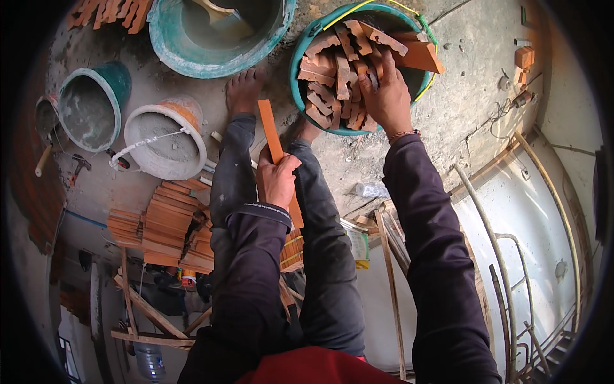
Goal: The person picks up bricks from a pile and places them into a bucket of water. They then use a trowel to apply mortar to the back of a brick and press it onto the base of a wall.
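My left hand (276,181) is closed around a long, flat orange clay tile strip (270,131), which points up and away between my knees. Ahead and to the right stands a green bucket (296,77) with a yellow cord, heaped with broken clay tile pieces (342,73) that have notched edges. Down in this heap, my right hand (387,99) pinches one of the pieces, its fingertips partly hidden among them. A wider flat tile piece (419,56) leans out over the bucket's right rim.
A large green basin (167,51) holds grey slurry and a brush (220,18). To the left are a green bucket (120,83) and a white bucket (137,125) of grey mix, plus a hammer (79,168). Stacked clay tiles (167,221) lie beside my legs. Metal railings (492,237) stand right.
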### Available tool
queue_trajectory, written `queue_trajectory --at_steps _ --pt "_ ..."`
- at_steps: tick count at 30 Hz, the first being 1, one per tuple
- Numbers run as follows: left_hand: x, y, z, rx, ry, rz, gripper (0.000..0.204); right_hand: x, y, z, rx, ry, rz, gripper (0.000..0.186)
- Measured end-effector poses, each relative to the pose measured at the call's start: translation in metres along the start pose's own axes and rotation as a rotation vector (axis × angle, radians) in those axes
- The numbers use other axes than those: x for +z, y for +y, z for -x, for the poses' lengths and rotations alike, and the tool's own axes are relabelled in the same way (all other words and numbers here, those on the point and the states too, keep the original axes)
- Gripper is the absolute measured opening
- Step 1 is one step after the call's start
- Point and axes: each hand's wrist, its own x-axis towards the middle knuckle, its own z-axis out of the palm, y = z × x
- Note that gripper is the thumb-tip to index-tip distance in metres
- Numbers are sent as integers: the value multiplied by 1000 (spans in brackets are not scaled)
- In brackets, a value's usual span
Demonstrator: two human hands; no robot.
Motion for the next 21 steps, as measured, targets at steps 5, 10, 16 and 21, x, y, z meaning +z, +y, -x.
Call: queue_trajectory --at_steps 5,10,16,21 --pt "0 4 2 -9 18 25 30 -12 19 -14 -182 -161 18 64" --pt "-8 7 4 0 50 16 30 -11 17 -19 -278 -187 -5 61" --pt "-7 13 2 -38 59 77 38 -9 7 -14 -144 -179 -51 63" --pt "-10 13 2 -34 30 42 39 -13 25 -29 -229 -294 -6 65"
